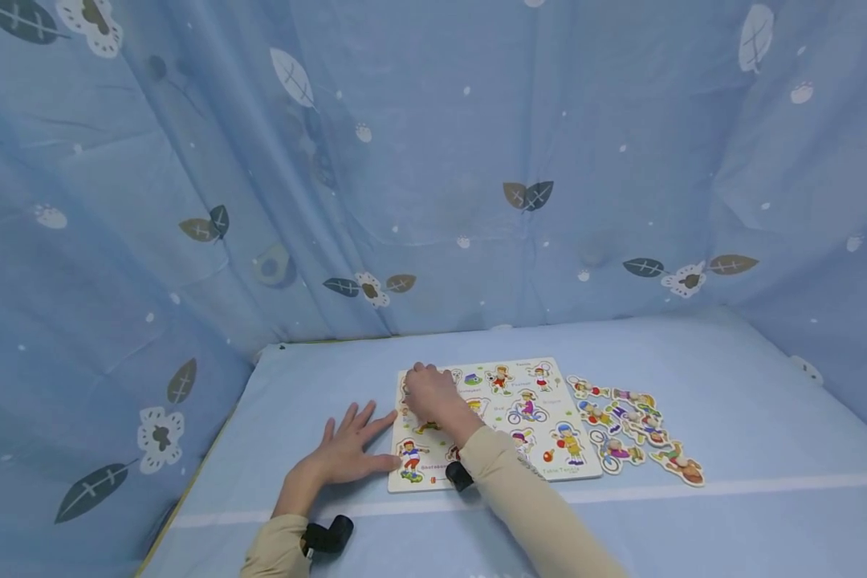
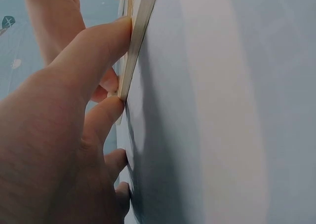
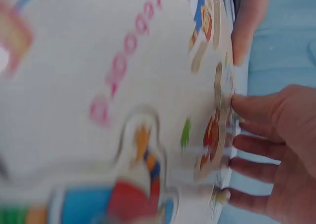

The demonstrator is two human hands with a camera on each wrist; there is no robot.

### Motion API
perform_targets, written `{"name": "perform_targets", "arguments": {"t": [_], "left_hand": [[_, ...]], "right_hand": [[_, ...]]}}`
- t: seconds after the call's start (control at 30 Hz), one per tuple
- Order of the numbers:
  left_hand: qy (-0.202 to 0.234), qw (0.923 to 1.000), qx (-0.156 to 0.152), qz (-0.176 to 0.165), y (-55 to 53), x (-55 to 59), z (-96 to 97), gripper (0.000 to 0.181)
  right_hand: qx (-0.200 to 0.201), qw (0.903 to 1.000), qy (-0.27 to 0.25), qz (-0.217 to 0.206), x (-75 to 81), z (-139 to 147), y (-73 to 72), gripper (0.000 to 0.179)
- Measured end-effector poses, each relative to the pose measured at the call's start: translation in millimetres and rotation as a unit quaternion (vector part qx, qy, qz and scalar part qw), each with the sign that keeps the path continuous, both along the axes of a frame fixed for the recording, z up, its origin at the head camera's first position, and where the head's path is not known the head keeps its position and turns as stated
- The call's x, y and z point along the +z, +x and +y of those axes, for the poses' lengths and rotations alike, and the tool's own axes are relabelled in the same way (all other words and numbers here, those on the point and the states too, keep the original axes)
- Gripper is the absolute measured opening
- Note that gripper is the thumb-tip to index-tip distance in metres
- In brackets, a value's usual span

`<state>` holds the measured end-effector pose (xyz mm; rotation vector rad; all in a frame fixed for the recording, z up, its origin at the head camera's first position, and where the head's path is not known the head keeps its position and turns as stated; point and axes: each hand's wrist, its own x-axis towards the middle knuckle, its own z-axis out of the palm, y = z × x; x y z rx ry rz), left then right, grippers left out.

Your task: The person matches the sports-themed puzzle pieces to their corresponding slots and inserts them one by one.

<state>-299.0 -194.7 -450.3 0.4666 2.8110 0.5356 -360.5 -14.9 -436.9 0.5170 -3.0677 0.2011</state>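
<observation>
A white wooden puzzle board [image 1: 542, 421] with printed sports figures and words lies on the table. My left hand [image 1: 347, 453] is spread flat beside its left side, with thumb and forefinger touching the board's edge. In the left wrist view the thumb and forefinger [image 2: 106, 113] press against that edge. My right hand [image 1: 433, 395] is over the upper left of the board, hiding the figures under it. In the right wrist view its fairly straight fingers [image 3: 259, 169] rest with their tips at the board's surface, near a figure in red. A skateboarder piece [image 1: 410, 459] lies at the lower left corner.
Several loose figure pieces [image 1: 682, 464] lie in an overlapping group just right of the board. The light blue tablecloth [image 1: 766, 425] has a white stripe across it near the board's front edge. A blue patterned curtain [image 1: 433, 201] hangs behind and at the sides.
</observation>
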Motion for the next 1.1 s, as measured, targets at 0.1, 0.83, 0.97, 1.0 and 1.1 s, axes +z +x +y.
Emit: {"name": "perform_targets", "arguments": {"t": [0.1, 0.83, 0.97, 1.0, 1.1], "left_hand": [[0.000, 1.0000, 0.000, 0.001, 0.1, 0.3, 0.9, 0.081], [0.000, 0.9999, 0.012, -0.008, 0.2, -1.5, -0.9, 0.084], [0.001, 0.9999, 0.013, -0.007, 0.1, -2.2, -0.4, 0.084], [0.002, 0.9999, 0.013, -0.007, 0.3, -2.0, -0.2, 0.084], [0.003, 0.9999, 0.010, -0.007, 0.8, -2.1, 0.5, 0.084]], "right_hand": [[0.014, 0.9989, -0.042, -0.013, 1.5, 7.2, -1.9, 0.040], [0.092, 0.9780, -0.186, 0.015, 22.3, 77.0, 36.3, 0.046], [0.093, 0.9740, -0.204, 0.031, 22.5, 92.6, 48.5, 0.044], [0.092, 0.9736, -0.206, 0.034, 22.6, 96.9, 50.8, 0.044], [0.086, 0.9735, -0.207, 0.043, 22.9, 111.8, 56.6, 0.044]]}}
